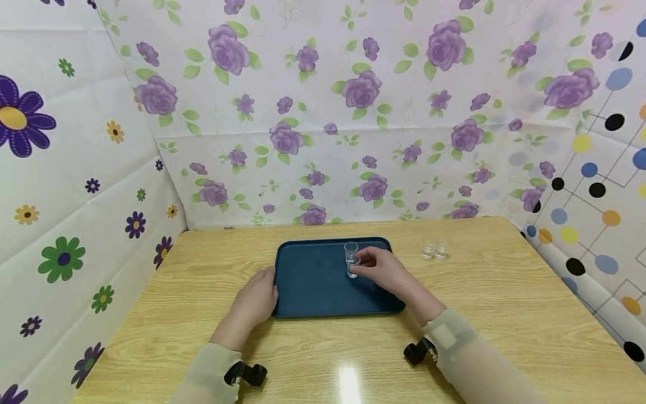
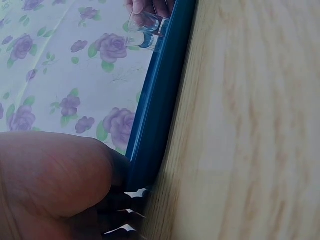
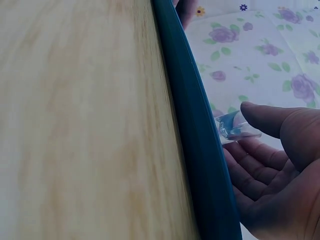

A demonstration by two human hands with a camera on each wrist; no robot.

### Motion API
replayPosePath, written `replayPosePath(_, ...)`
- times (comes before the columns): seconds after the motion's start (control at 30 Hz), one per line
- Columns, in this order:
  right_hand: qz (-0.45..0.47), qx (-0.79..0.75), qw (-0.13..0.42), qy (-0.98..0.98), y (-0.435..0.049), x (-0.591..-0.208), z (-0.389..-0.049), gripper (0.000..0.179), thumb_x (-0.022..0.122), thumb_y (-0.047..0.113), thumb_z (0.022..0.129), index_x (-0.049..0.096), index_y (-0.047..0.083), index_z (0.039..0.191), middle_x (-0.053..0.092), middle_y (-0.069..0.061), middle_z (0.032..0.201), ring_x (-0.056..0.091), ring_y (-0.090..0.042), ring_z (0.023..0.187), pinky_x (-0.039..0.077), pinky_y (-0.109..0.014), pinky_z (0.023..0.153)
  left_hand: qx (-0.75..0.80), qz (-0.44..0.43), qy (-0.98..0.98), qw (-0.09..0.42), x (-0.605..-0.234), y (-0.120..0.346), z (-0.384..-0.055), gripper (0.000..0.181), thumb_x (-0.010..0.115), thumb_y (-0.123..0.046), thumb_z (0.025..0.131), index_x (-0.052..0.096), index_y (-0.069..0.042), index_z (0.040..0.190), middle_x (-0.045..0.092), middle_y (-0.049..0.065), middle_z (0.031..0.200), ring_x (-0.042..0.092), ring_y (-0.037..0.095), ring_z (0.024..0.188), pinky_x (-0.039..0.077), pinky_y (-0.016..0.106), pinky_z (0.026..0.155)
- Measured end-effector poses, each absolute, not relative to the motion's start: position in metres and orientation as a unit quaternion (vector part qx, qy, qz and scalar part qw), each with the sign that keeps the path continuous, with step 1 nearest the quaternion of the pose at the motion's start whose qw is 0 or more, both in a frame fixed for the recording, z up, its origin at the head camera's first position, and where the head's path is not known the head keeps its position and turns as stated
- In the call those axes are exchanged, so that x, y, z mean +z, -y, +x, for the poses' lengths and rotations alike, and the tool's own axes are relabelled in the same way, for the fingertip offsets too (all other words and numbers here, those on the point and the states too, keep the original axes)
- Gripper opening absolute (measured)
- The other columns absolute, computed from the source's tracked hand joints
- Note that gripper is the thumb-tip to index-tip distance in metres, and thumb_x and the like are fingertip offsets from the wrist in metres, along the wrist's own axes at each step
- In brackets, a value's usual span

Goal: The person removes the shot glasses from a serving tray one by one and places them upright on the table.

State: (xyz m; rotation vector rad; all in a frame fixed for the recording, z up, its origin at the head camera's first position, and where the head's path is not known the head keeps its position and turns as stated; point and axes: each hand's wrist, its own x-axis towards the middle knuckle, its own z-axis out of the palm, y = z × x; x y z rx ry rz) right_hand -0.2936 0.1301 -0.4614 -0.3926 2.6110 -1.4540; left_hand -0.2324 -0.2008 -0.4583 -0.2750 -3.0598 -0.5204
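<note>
Step in hand, prob.: placing or lifting the near glass (image 3: pixel 232 127), can't say which; R hand (image 1: pixel 381 270) pinches it b/w thumb + fingers over the tray (image 1: pixel 310 289), right of its middle. Far glass (image 1: pixel 350 251) is just behind, toward the tray's rear edge. 3rd glass (image 1: pixel 428 251) & 4th glass (image 1: pixel 441 251) are on the worktop (image 1: pixel 303 359), off the tray's rear right corner. L hand (image 1: pixel 256 297) is at the tray's left edge; grip or mere touch, can't tell: its fingers are dark in L wrist view. Next move prob. needs the glass upright, clear of its neighbour. Near glass's base contact unclear; tray rim hides it in R wrist view.
</note>
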Motion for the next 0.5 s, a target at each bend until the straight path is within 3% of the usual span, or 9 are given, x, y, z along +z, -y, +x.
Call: replayPosePath(0.5, -0.12, -0.478, 0.06, -0.868, -0.1296, -0.4622, -0.2934, 0.031, 0.081, 0.03, 0.105, 0.075, 0.012, 0.129, 0.074, -0.002, 0.117, 0.071, -0.018, 0.104, 0.062, -0.045, 0.092, -0.166, -0.086, 0.982, 0.01, -0.4604, 0.2015, -0.2324, 0.055, 0.057, -0.006, 0.113, 0.041, 0.016, 0.161, 0.047, 0.036, 0.162, 0.046, 0.049, 0.152, 0.043, 0.06, 0.126)
